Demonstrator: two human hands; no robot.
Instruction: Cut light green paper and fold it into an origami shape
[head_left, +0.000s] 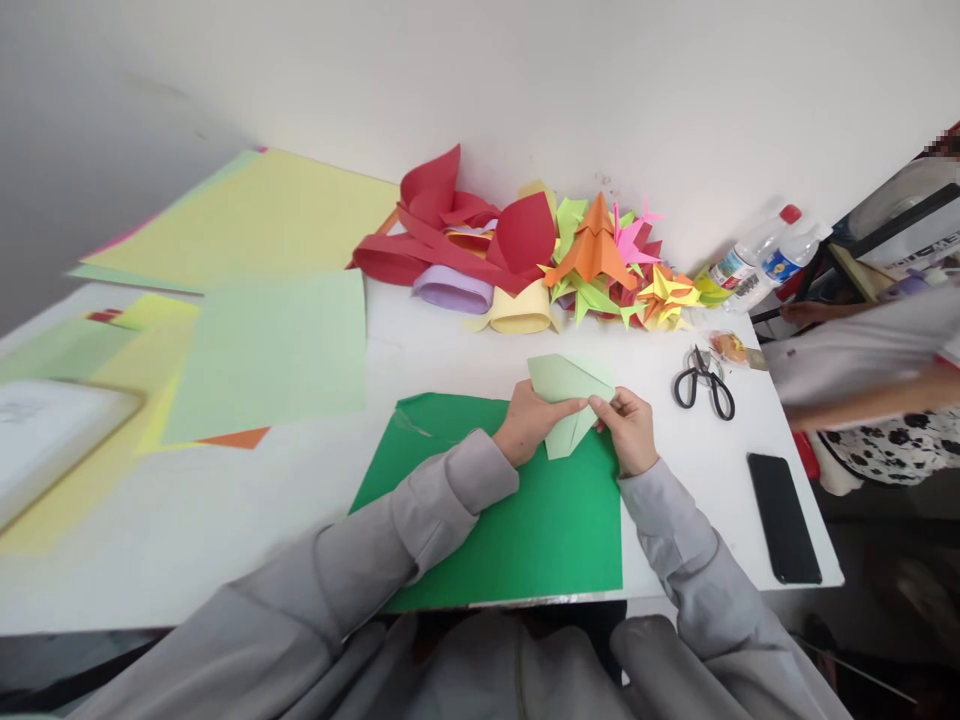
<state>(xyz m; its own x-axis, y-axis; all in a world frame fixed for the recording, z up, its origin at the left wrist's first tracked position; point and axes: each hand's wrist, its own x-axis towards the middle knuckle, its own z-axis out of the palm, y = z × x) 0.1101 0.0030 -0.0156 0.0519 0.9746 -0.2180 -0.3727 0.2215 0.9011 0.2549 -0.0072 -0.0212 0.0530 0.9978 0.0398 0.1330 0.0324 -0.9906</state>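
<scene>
A folded sheet of pale green paper (566, 378) is held up between my two hands, above a dark green board (517, 530) on the white table. My left hand (525, 420) grips its left side, the thumb lying across the front. At the right corner, my right hand (628, 425) pinches the paper between thumb and fingers. Creases and a slit-like fold line show on the paper's face. Some fingers of both hands are hidden behind it.
Red, purple and cream paper shapes (427, 240) and folded paper figures (598, 250) line the wall. Paper sheets (277, 350) lie left. Scissors (703, 382), a phone (784, 518) and plastic bottles (772, 255) are at right. Another person's arm (862, 350) shows beyond the table edge.
</scene>
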